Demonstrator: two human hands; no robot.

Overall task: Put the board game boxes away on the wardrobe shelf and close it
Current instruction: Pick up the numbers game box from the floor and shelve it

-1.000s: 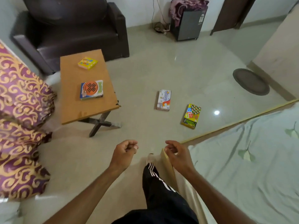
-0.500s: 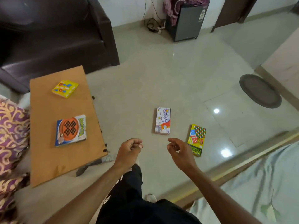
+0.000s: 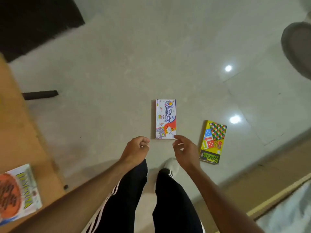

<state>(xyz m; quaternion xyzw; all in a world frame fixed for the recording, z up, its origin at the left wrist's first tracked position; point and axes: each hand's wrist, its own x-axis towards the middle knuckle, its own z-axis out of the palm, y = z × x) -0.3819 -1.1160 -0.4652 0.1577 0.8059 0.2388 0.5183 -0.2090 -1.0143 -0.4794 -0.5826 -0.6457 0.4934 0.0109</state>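
A white and purple Tambola box (image 3: pixel 165 118) lies flat on the tiled floor straight ahead. To its right lies a yellow Ludo and Snakes and Ladders box (image 3: pixel 212 142). A third box with an orange disc (image 3: pixel 17 192) rests on the wooden table at the lower left. My left hand (image 3: pixel 136 148) hangs in a loose fist, empty, just left of the Tambola box's near end. My right hand (image 3: pixel 184 146) has its fingers apart, its fingertips over the box's near right corner. The wardrobe is out of view.
The wooden table (image 3: pixel 21 135) fills the left side, with one dark leg (image 3: pixel 39 95) showing. A dark sofa (image 3: pixel 33 19) sits at the top left and a round grey mat (image 3: pixel 297 47) at the right edge. A bed frame edge (image 3: pixel 276 194) runs along the lower right.
I have stepped forward and the view has tilted down. Both floor boxes are now much closer, and my hands sit just short of the Tambola box.
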